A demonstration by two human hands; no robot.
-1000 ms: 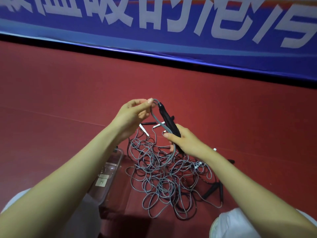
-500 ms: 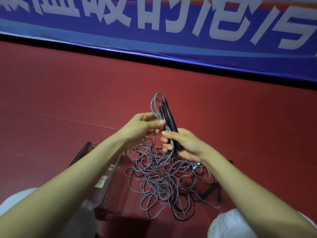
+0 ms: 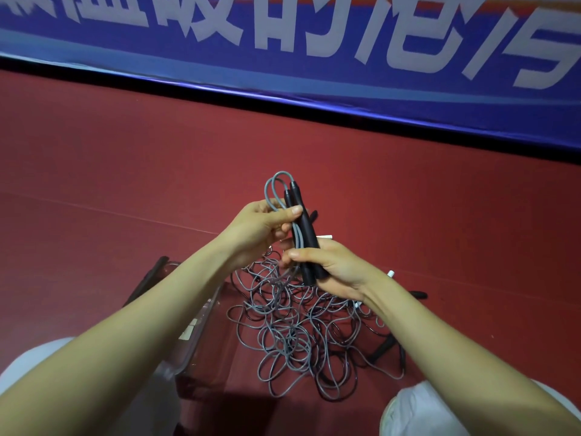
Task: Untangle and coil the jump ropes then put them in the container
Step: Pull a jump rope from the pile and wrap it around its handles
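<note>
- The right hand (image 3: 333, 270) clenched two black handles (image 3: 304, 229); the left hand (image 3: 259, 228) pinched the grey loop (image 3: 267, 191) beside them.
- The tangle (image 3: 284, 336) lay unsorted on the floor (image 3: 125, 184); the container (image 3: 206, 313) apparently held no coil.

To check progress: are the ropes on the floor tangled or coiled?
Tangled: the grey ropes lie in loose, crossing loops, with no neat coil.
</note>
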